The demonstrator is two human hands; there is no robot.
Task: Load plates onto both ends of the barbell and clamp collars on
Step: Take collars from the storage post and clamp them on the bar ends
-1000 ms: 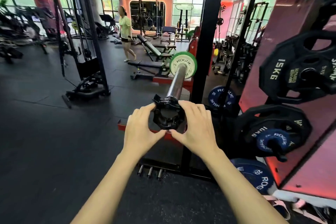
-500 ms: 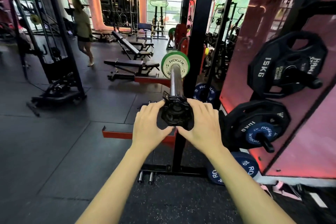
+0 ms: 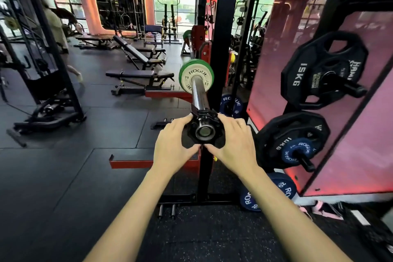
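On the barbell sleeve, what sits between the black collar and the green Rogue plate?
Nothing: in the head view, only bare chrome sleeve runs from the collar, held by both hands, up to the green plate.

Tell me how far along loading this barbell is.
Done: a green plate sits on the near sleeve. In hand: left hand and right hand grip the black collar at the sleeve's tip, apart from the plate. Left: slide it against the plate and clamp. The far end can't be judged.
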